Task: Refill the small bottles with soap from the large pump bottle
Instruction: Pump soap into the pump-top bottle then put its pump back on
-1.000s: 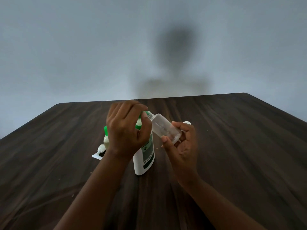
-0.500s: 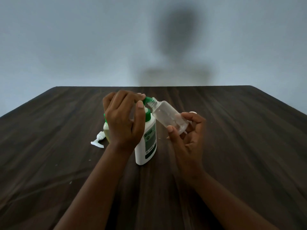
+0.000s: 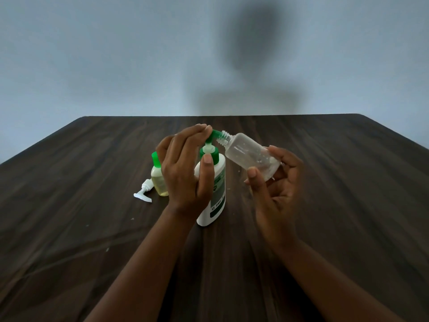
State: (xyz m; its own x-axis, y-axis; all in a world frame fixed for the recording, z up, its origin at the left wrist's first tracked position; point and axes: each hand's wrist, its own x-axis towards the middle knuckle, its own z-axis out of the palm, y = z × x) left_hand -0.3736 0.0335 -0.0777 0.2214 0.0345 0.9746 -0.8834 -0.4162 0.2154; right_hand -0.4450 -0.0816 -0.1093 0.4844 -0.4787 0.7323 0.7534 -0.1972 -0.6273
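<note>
The large white pump bottle point(image 3: 214, 194) with a green pump head point(image 3: 214, 135) stands upright mid-table. My left hand point(image 3: 185, 168) wraps it, fingers over the pump head, thumb on the collar. My right hand point(image 3: 276, 182) holds a clear small bottle point(image 3: 249, 153) tilted, its open threaded neck against the green nozzle. The small bottle looks almost empty, with a few droplets inside. A second small bottle point(image 3: 159, 180) with a green cap and yellowish liquid stands left of the pump bottle, partly behind my left hand.
A loose white pump cap point(image 3: 143, 194) lies on the dark wooden table point(image 3: 325, 205) left of the bottles. A plain grey wall with a shadow rises behind the table's far edge.
The pump head has come up from its pressed position, so its white stem now shows. The clear bottle stays at the nozzle. The view has shifted, putting the hands higher in frame.
</note>
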